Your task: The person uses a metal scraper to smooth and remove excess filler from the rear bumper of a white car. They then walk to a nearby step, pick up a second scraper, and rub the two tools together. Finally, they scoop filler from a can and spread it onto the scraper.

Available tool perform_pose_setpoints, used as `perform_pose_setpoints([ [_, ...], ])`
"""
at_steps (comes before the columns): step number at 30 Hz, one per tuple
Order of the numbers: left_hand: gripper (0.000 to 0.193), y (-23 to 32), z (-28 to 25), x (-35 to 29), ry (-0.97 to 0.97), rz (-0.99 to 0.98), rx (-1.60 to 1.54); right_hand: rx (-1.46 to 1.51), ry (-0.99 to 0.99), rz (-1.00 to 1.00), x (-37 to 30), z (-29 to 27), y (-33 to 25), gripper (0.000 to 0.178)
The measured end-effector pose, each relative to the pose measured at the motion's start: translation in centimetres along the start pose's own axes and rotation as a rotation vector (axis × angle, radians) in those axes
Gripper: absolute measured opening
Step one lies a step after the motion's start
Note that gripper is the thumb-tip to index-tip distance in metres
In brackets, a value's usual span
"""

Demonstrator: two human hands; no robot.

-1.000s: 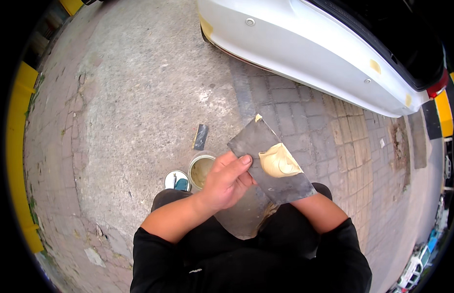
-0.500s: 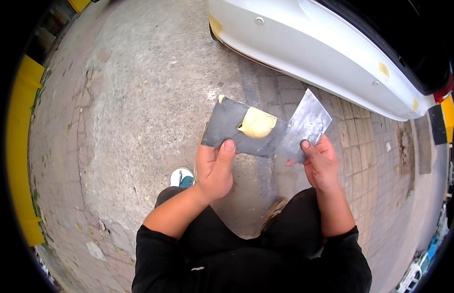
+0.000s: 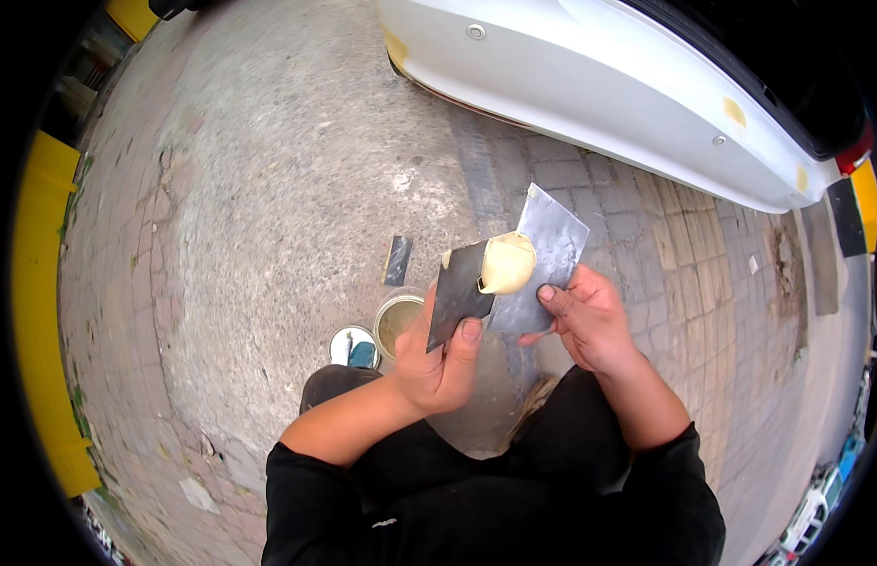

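Note:
My left hand [image 3: 436,373] grips a dark grey putty board [image 3: 454,292] by its lower edge, thumb on the near face. The board is tilted, so it looks narrow. In my right hand [image 3: 594,321] is a thin silver-grey putty spreader [image 3: 554,231], pinched near its lower corner with the thumb on top. A smooth lump of pale yellow putty [image 3: 509,262] lies where the board and the spreader meet; which of them carries most of it I cannot tell. Both tools are held in the air above my knees.
An open round can [image 3: 393,325] stands on the ground behind my left hand. Beside it is a round white container [image 3: 337,345] with a teal item inside. A small dark flat piece [image 3: 398,259] lies farther off. A white car bumper [image 3: 589,104] with yellowish patches spans the upper right.
The board has turned and tilted toward the spreader, and my hands are closer together. The putty now sits at the spreader's edge. The can and small dark piece have come into sight.

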State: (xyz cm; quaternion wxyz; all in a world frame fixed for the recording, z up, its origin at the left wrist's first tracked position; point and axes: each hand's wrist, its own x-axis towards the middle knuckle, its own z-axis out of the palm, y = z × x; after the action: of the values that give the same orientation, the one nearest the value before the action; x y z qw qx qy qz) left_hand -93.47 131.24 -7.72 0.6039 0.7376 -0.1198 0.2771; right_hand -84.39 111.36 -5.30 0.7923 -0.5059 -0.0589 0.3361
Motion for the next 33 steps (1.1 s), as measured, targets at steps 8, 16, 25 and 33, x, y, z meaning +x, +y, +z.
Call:
perform_pose_setpoints([
  [8, 0.054, 0.6, 1.2, 1.1, -0.113, 0.123, 0.147, 0.124, -0.062, -0.001, 0.2, -0.1, 0.3, 0.026],
  [16, 0.055, 0.6, 1.0, 1.9, -0.152, 0.227, 0.190, 0.170, -0.131, -0.002, 0.3, 0.0, 0.1, 0.026],
  [25, 0.046, 0.2, 0.8, 1.4, -0.198, 0.189, 0.164, 0.209, -0.141, -0.004, 0.2, -0.1, 0.5, 0.025],
  [33, 0.045, -1.0, -1.5, 2.8, -0.240, 0.053, -0.016, 0.150, -0.108, -0.105, -0.1, -0.6, -0.3, 0.031],
])
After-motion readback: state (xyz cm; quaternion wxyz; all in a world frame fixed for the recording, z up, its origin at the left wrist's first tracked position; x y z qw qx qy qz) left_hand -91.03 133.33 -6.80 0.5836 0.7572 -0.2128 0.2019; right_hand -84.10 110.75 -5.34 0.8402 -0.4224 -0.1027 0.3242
